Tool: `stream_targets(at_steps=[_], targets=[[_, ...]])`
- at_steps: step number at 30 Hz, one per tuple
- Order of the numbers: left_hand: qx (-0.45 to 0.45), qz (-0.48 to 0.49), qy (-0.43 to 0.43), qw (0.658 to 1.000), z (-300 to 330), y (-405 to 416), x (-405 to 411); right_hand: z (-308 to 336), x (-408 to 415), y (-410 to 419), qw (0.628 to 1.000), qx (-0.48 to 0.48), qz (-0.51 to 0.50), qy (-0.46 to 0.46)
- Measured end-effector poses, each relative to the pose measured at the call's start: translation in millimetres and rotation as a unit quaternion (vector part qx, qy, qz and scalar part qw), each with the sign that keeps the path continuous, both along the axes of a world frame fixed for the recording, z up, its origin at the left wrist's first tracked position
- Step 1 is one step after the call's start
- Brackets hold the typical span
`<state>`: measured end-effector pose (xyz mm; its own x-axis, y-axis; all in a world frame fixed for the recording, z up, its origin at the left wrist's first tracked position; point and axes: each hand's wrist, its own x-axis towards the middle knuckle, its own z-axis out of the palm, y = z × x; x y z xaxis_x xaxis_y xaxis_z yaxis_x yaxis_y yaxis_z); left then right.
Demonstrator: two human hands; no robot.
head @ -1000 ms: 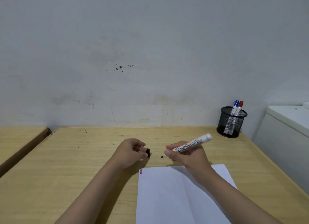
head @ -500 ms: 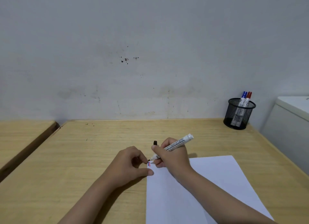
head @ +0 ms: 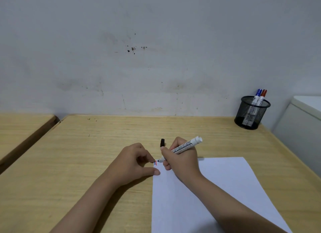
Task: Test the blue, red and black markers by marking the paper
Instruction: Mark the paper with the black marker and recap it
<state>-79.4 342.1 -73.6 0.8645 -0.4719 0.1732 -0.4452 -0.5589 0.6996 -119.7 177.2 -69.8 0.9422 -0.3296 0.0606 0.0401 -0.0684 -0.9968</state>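
Observation:
A white paper (head: 217, 189) lies on the wooden table (head: 86, 154). My right hand (head: 182, 161) grips the uncapped black marker (head: 184, 146), its tip touching the paper's top left corner beside small blue and red marks (head: 156, 162). The marker's black cap (head: 162, 142) stands on the table just behind my right hand. My left hand (head: 133, 161) rests on the table with its thumb and a fingertip at the paper's left edge, holding nothing. The blue marker (head: 258, 94) and red marker (head: 262, 95) stand capped in a black mesh holder (head: 250, 114) at the back right.
A white cabinet (head: 302, 125) stands close against the table's right side. A second wooden table (head: 20, 126) sits to the left across a narrow gap. A grey wall runs along the table's back edge.
My left hand set the black cap down on the table and moved to the paper's corner. My right hand brought the marker tip down onto the paper beside the two marks.

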Motion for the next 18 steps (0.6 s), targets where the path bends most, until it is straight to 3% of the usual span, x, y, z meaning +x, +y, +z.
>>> stream_targets(at_steps=[18], targets=[[0.000, -0.003, 0.007, 1.000, 1.5, -1.7, 4.0, -3.5, 6.4, -2.1, 0.999, -0.022, 0.021, 0.026]])
